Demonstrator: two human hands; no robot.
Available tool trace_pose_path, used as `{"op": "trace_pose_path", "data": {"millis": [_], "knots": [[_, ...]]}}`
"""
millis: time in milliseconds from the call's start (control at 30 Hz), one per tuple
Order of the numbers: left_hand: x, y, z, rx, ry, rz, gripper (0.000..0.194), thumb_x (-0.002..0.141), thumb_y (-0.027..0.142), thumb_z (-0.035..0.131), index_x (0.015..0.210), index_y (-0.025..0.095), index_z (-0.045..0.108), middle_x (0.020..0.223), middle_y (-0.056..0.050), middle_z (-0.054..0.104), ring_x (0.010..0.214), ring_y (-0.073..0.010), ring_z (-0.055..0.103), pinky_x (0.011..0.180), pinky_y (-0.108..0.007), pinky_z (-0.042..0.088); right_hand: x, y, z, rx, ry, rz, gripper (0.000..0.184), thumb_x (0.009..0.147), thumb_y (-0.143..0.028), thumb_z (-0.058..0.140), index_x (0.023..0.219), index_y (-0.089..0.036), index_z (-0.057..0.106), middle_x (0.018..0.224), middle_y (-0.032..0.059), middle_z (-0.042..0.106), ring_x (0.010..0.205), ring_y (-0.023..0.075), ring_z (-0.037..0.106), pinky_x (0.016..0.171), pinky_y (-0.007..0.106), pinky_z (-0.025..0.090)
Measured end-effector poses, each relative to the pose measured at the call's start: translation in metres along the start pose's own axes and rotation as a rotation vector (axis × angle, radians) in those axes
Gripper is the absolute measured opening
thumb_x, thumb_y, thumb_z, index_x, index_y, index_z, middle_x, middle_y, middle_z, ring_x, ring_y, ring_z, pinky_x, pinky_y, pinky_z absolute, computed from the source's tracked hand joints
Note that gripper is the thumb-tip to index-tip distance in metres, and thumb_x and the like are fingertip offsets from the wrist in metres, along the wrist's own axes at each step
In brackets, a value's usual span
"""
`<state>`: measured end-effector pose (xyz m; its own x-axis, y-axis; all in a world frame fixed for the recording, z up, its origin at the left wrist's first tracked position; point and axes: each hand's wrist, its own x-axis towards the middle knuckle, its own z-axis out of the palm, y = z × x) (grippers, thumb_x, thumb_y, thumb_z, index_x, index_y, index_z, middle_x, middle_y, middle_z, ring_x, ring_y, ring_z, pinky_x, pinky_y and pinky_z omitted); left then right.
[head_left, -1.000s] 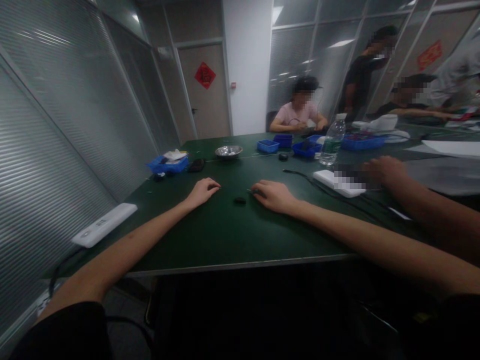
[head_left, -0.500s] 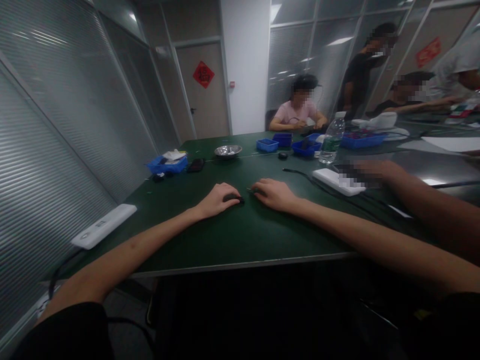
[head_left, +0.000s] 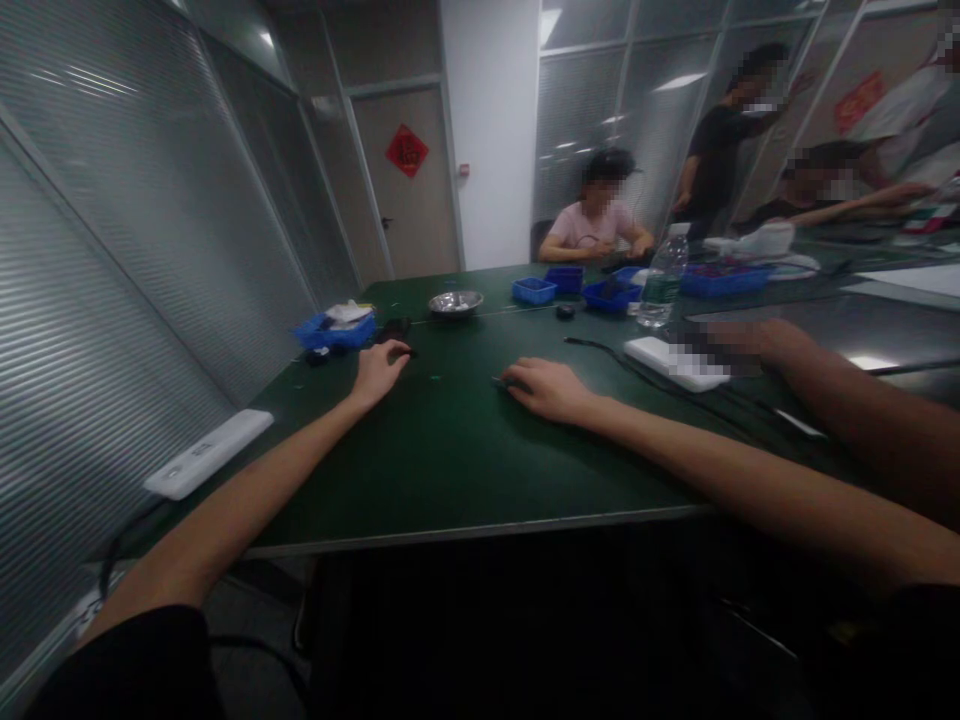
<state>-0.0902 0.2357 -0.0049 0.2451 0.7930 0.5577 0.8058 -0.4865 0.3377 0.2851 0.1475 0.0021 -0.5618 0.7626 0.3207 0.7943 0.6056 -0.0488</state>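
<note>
The green table (head_left: 450, 460) is lying beneath; left hand (head_left: 375, 373) is pinching a dark piece (head_left: 410, 352), right hand (head_left: 551, 390) a thin item (head_left: 496, 379), light grips suiting both.

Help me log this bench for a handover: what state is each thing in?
Left hand: closed on a small dark piece
Right hand: holding a thin item, pale tip showing
Bottle: upright, capped
Metal bowl: upright, uncovered
Left blue basket: open, filled
Door: closed
Left white strip: lying flat
</note>
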Motion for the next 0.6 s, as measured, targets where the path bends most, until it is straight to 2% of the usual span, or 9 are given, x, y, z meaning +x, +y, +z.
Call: {"op": "trace_pose_path", "data": {"millis": [100,200,300,400,500,600], "knots": [[0.001,-0.024,-0.002,0.109,-0.100,0.004,0.017,0.094,0.028,0.067,0.108,0.021,0.073,0.110,-0.009,0.076,0.106,-0.0277,0.068,0.101,-0.045,0.049,0.000,0.000,0.000,-0.007,0.008,-0.005,0.031,0.102,-0.036,0.051,0.129,-0.025,0.064,0.120,0.0080,0.068,0.103,0.0243,0.064,0.076,0.032,0.046],[0.000,-0.030,-0.001,0.159,-0.148,-0.002,0.017,0.094,0.028,0.066,0.108,0.021,0.072,0.111,-0.009,0.075,0.106,-0.0294,0.068,0.099,-0.047,0.048,-0.001,0.000,0.001,-0.007,0.011,-0.017,0.030,0.102,-0.035,0.052,0.127,-0.025,0.064,0.118,0.0077,0.068,0.102,0.0243,0.064,0.077,0.032,0.046],[-0.003,-0.019,-0.002,0.236,-0.102,0.044,0.021,0.093,0.026,0.066,0.113,0.020,0.071,0.120,-0.012,0.073,0.115,-0.0335,0.063,0.103,-0.051,0.043,0.000,0.000,0.001,-0.001,0.012,-0.011,0.030,0.102,-0.036,0.052,0.128,-0.025,0.064,0.117,0.0079,0.068,0.102,0.0241,0.064,0.077,0.032,0.046],[-0.008,0.003,0.000,0.213,-0.096,0.167,0.030,0.097,0.028,0.062,0.125,0.021,0.067,0.132,-0.013,0.067,0.127,-0.0332,0.056,0.107,-0.052,0.038,0.000,0.000,0.000,0.000,0.006,0.001,0.031,0.102,-0.036,0.053,0.129,-0.025,0.064,0.117,0.0084,0.068,0.101,0.0236,0.064,0.077,0.031,0.045],[-0.011,0.025,0.007,0.109,-0.211,0.310,0.031,0.103,0.034,0.054,0.129,0.023,0.067,0.134,-0.011,0.067,0.128,-0.0297,0.056,0.109,-0.050,0.037,0.000,0.000,0.000,0.002,-0.006,0.003,0.031,0.102,-0.036,0.053,0.129,-0.025,0.064,0.118,0.0087,0.068,0.101,0.0236,0.064,0.077,0.031,0.046],[-0.009,0.035,0.016,-0.016,-0.321,0.358,0.029,0.103,0.034,0.053,0.118,0.021,0.073,0.122,-0.010,0.070,0.115,-0.0264,0.062,0.103,-0.044,0.044,0.000,0.000,0.000,0.004,-0.005,0.008,0.031,0.102,-0.036,0.053,0.129,-0.025,0.065,0.118,0.0084,0.068,0.101,0.0236,0.064,0.078,0.031,0.046]]}}
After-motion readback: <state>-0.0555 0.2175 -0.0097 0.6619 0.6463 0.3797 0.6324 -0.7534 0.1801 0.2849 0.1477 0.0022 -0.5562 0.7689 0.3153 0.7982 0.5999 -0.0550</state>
